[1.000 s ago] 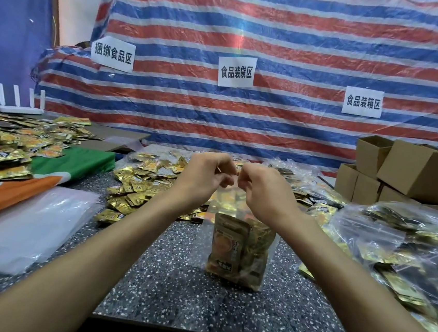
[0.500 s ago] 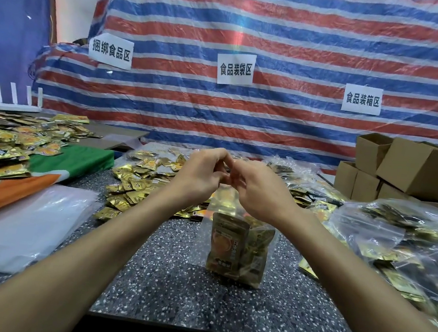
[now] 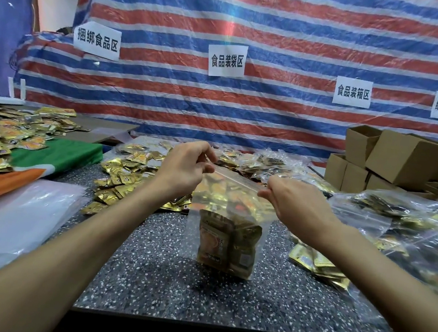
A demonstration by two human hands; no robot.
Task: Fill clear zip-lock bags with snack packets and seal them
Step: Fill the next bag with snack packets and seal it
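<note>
A clear zip-lock bag [image 3: 230,210] stands upright on the speckled table [image 3: 163,276], with several gold snack packets [image 3: 224,243] in its lower half. My left hand [image 3: 182,170] pinches the left end of the bag's zip strip. My right hand [image 3: 294,200] pinches the right end of the same strip. The strip is stretched straight between both hands. Loose gold snack packets [image 3: 122,177] lie in a heap behind my left forearm.
Filled clear bags [image 3: 406,226] pile up at the right, more [image 3: 264,162] behind. Empty flat bags [image 3: 15,214] lie at the left beside a green and orange cloth [image 3: 59,154]. Cardboard boxes [image 3: 402,160] stack at the back right. A striped tarp [image 3: 253,34] hangs behind.
My hands were together at the middle of the bag's top; now they have moved apart to its two ends, stretching the zip strip flat.
</note>
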